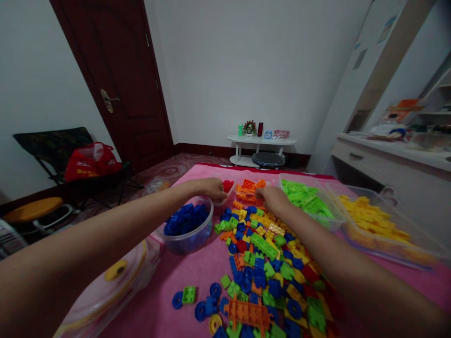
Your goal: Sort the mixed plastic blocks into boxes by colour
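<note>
Red blocks (pixel 228 186) sit in a small tub at twelve o'clock, our left hand (pixel 211 188) curled over its rim — grip unclear. Our right hand (pixel 273 197) pinches orange blocks (pixel 248 188); either forearm could sweep the loose pile (pixel 268 267) — or nudge the blue bowl (pixel 188 227).

A dark door (pixel 123 80) stands at the back left, a folding chair (pixel 59 150) with a red bag (pixel 90 162) beside it. A white side table (pixel 260 143) stands against the far wall; a white desk (pixel 394 164) runs along the right.
</note>
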### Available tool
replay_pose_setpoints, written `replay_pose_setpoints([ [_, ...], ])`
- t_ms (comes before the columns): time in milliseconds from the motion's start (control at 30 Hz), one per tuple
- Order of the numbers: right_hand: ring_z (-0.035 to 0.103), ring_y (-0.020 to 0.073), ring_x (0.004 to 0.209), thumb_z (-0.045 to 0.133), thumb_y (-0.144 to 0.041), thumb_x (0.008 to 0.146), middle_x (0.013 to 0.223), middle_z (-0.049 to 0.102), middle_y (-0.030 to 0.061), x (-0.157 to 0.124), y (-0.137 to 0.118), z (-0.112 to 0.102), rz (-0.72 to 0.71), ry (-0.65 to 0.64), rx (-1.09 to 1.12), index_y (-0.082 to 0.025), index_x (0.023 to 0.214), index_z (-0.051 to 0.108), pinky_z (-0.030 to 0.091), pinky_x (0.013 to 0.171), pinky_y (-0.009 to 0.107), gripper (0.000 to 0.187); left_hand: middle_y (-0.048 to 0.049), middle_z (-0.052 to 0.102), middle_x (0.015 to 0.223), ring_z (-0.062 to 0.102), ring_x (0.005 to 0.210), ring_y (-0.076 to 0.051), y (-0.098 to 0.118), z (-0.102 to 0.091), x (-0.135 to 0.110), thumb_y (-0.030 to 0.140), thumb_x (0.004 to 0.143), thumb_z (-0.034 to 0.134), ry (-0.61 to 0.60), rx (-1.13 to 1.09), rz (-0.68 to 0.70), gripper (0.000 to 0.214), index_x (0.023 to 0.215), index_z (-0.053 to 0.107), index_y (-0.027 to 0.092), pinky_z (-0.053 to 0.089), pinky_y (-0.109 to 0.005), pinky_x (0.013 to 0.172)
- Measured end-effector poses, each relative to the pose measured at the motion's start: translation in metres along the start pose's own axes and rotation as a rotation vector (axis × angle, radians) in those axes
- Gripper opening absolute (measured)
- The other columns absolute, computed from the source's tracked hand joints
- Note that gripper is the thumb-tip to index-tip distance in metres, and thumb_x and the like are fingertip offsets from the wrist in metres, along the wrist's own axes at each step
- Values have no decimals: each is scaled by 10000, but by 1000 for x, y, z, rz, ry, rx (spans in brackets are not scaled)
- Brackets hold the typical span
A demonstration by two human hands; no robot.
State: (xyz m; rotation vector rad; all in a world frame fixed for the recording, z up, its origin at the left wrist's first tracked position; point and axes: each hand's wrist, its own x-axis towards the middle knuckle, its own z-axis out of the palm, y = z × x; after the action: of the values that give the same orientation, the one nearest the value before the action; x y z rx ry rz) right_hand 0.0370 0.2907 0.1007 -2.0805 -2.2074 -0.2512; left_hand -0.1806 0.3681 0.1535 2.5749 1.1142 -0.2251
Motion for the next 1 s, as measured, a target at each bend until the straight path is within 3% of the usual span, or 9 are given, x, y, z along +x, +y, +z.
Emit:
replay_pose_setpoints([
  [167,615,211,825,475,-64,706,829,688,88,-11,-6,0,-31,-2,-9,-177,837,653,323,638,261,248,-69,718,798,634,713,-144,-10,2,-14,376,867,386,-37,-160,96,421,751,715,140,448,-194,650],
  [400,619,226,942,456,-77,751,1002,685,94,-24,-7,-6,-68,31,-20,-190,1032,630,393,734,276,349,-116,675,706,584,632,-175,11,3,-19,459,880,341,37,201,23,537,672,683,101,405,-254,597],
  [500,581,228,1049,463,-99,774,1138,641,101,-38,-7,-16,-35,166,70,-181,1153,588,410,845,305,408,-164,684,802,616,731,-236,34,1,-34,482,856,378,216,285,-73,508,768,701,99,420,-295,627],
  [567,580,217,1041,483,-139,787,1162,628,89,-52,-5,-22,16,278,193,-179,1152,590,418,879,314,383,-162,687,895,627,826,-264,54,7,-50,430,837,435,362,263,-44,407,882,708,132,440,-321,680],
  [667,608,189,937,491,-193,809,1062,660,70,-85,-2,-29,56,354,385,-176,1059,630,449,857,312,287,-137,668,1040,613,959,-273,86,32,-85,418,833,465,407,121,169,374,1047,676,195,457,-358,796],
  [767,577,204,1026,492,-304,843,1095,637,86,-137,2,-29,25,343,460,-175,1055,632,437,912,337,285,-136,562,1254,563,1086,-315,110,71,-125,579,760,526,269,22,353,607,1275,528,258,439,-443,901],
  [833,482,242,1187,514,-412,832,1269,541,110,-180,1,-25,25,306,436,-186,1205,561,385,995,388,439,-150,370,1434,387,1265,-398,118,98,-148,644,643,617,232,29,374,853,1389,366,314,323,-568,996],
  [900,332,301,1316,572,-528,761,1446,351,122,-224,-1,-19,32,216,388,-209,1387,380,316,1053,462,729,-165,206,1506,215,1334,-459,119,121,-166,685,528,673,160,46,334,1041,1425,273,340,194,-665,1013],
  [1000,158,367,1378,660,-616,626,1538,108,92,-273,-6,-5,31,59,355,-263,1464,202,258,1075,527,1018,-162,45,1532,81,1354,-477,115,146,-179,726,508,653,94,13,261,1108,1443,191,353,114,-712,999],
])
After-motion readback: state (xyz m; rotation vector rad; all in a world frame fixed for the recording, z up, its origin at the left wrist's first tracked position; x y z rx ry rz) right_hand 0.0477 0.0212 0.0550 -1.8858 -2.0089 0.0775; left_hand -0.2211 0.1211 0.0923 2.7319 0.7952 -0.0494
